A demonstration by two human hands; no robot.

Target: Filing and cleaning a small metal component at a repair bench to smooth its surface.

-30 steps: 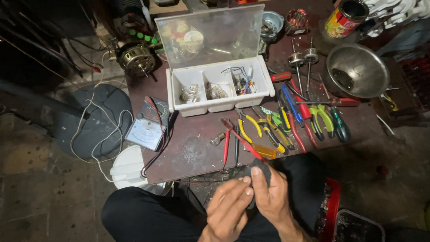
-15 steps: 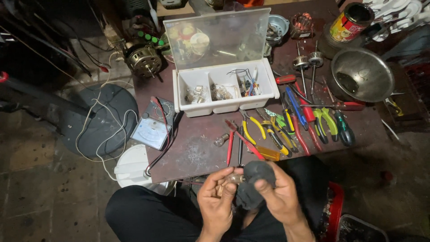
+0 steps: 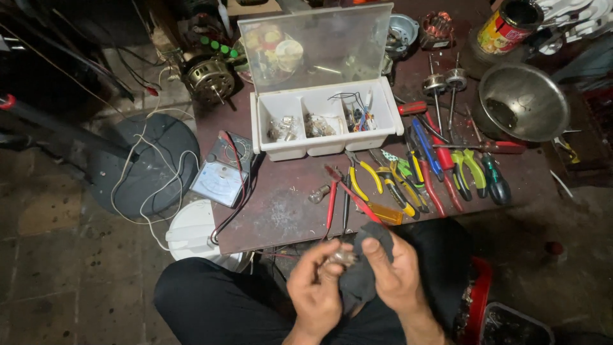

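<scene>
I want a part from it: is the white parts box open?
Open: the white parts box has its clear lid standing upright.

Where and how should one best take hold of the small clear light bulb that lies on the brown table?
Probably by the rounded glass end of the small clear light bulb, pinched lightly from above with two fingers. It lies on its side on a bare patch of the brown table, apart from the red-handled pliers to its right, so both flanks are free.

A small metal part [image 3: 343, 257] is pinched in the left hand [image 3: 317, 287], while a dark cloth [image 3: 362, 271] is held against it by the right hand [image 3: 394, 275]. Beyond them, pliers [image 3: 383, 182] and a white compartment box [image 3: 322, 121] are laid on the bench [image 3: 281, 204].
</scene>
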